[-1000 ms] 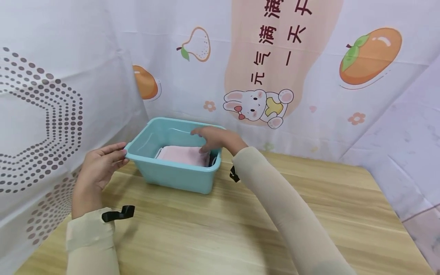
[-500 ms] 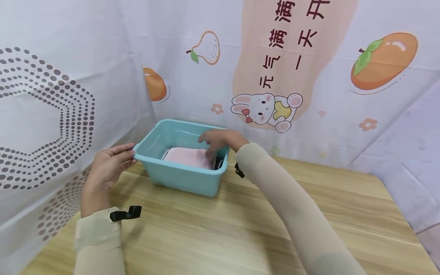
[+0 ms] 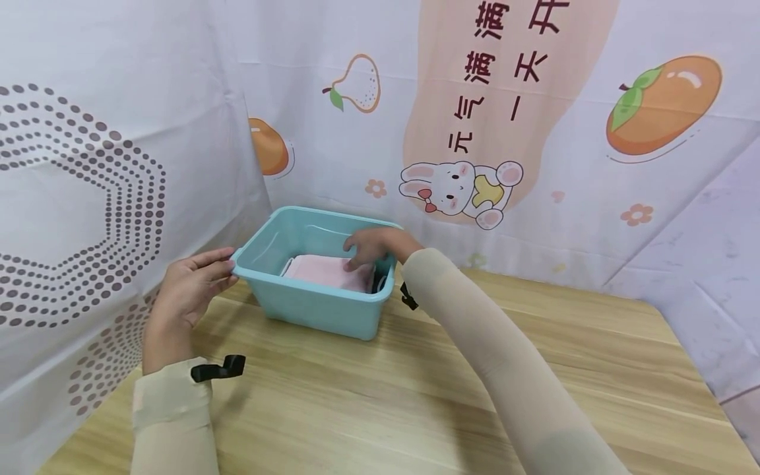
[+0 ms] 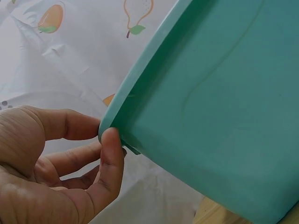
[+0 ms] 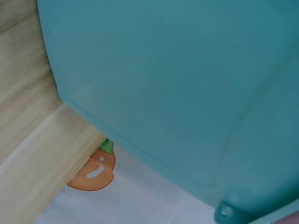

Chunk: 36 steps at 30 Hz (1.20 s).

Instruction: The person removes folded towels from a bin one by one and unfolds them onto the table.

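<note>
Left hand (image 3: 192, 288) clamped on turquoise bin (image 3: 315, 310) at its left corner, thumb and fingertip pinching the rim. Right hand (image 3: 373, 244) inside the bin's right end, forearm coming in over the rim; index and thumb apart at the pink item (image 3: 317, 269), contact unclear. Back rim near printed curtain (image 3: 332, 158). Wooden table (image 3: 332, 396) extends in front and right.
</note>
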Each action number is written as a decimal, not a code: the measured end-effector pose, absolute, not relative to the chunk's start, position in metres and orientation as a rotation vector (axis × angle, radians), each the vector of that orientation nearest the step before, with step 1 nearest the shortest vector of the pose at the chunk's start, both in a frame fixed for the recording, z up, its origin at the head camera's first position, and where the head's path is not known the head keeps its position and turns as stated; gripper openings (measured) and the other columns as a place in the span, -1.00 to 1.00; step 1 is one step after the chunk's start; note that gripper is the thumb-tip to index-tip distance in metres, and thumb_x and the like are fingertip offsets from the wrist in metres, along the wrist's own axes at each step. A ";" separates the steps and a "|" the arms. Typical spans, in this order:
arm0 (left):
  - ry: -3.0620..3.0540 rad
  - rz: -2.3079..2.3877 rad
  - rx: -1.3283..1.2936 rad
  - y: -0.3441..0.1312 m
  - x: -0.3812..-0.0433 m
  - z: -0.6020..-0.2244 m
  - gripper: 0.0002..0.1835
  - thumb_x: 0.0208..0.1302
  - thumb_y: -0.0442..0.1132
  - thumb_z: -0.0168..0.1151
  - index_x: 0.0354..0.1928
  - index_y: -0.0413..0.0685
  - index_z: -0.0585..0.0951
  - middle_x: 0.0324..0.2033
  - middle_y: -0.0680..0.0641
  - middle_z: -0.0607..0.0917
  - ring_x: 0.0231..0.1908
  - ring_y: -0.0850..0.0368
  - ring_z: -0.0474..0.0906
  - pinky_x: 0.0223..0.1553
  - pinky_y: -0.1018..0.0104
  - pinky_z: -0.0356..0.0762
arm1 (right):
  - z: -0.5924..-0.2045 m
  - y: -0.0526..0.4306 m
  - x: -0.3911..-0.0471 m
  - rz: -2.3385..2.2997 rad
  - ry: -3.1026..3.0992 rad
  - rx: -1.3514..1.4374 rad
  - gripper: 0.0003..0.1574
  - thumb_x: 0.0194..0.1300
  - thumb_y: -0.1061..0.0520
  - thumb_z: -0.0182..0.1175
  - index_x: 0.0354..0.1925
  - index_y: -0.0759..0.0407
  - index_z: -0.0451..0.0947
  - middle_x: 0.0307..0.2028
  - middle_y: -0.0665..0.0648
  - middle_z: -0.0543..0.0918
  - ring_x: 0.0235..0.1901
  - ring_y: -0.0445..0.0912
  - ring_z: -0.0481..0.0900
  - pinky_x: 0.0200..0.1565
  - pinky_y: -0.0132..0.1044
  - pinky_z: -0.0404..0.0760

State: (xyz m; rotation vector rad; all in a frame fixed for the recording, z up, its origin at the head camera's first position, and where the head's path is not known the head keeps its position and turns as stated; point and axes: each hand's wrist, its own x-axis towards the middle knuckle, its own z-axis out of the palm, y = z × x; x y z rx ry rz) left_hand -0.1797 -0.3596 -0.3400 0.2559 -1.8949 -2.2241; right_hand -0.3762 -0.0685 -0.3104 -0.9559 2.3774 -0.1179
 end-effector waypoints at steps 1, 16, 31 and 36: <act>-1.894 -2.228 0.257 -0.360 -0.180 -0.340 -0.67 0.36 -0.38 0.34 0.14 -0.16 0.66 -0.14 0.03 0.68 -0.28 0.24 0.70 -0.18 0.43 0.69 | -0.311 -0.069 -0.376 -0.128 2.375 -0.939 -0.18 0.47 -0.26 0.17 0.54 -0.06 0.24 0.49 0.05 0.29 0.31 -0.01 0.34 0.22 -0.04 0.55; -1.888 -2.240 0.273 -0.360 -0.179 -0.340 -0.61 0.36 -0.37 0.34 0.21 -0.22 0.62 -0.13 0.02 0.68 -0.27 0.23 0.70 -0.16 0.43 0.69 | -0.319 -0.073 -0.376 -0.168 2.225 -0.941 -0.35 0.54 -0.11 0.12 0.46 0.08 0.36 0.19 0.09 0.48 0.09 0.00 0.49 0.18 -0.10 0.58; -1.882 -2.251 0.252 -0.360 -0.179 -0.339 -0.54 0.37 -0.36 0.34 0.28 -0.26 0.57 -0.14 0.01 0.68 -0.26 0.22 0.70 -0.16 0.44 0.68 | -0.323 -0.075 -0.377 -0.243 2.328 -1.095 -0.58 0.44 0.10 0.29 0.20 0.19 0.64 -0.05 0.06 0.72 -0.12 -0.08 0.67 0.09 -0.20 0.62; -1.891 -2.264 0.230 -0.362 -0.177 -0.339 -0.51 0.37 -0.34 0.35 0.31 -0.25 0.54 -0.14 0.02 0.69 -0.26 0.22 0.70 -0.14 0.43 0.68 | -0.321 -0.076 -0.374 -0.309 2.349 -1.100 -0.63 0.36 0.27 0.30 0.13 0.21 0.65 -0.12 0.10 0.69 -0.21 -0.05 0.63 -0.12 -0.28 0.62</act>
